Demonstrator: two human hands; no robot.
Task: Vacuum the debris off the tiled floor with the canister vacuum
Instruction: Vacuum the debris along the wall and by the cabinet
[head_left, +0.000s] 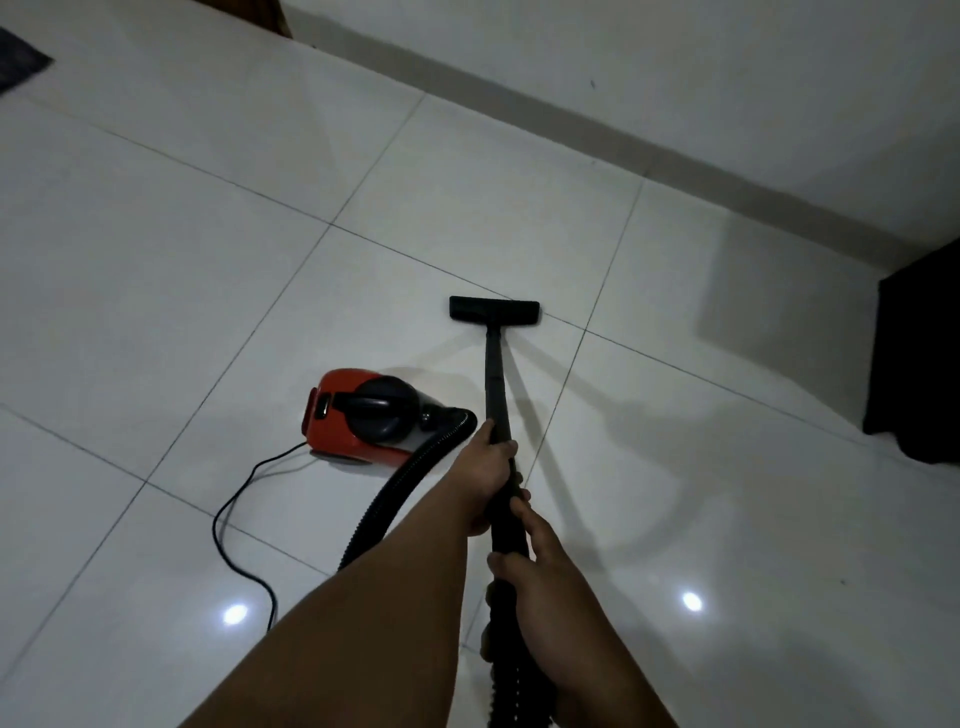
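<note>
Both hands grip the black wand (496, 384): right hand (535, 566) nearer, left hand (485, 475) farther (fingers wrapped round). Floor head (493, 310) rests flat on white tiles (208, 260); red canister (363, 415) sits left.

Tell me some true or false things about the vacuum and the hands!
1. Both hands grip the wand. True: left hand ahead, right hand behind.
2. The vacuum is blue. False: it is red and black.
3. The nozzle lies on the floor. True.
4. The vacuum stands right of the wand. False: it stands left of it.
5. A cord runs from the vacuum. True.
</note>
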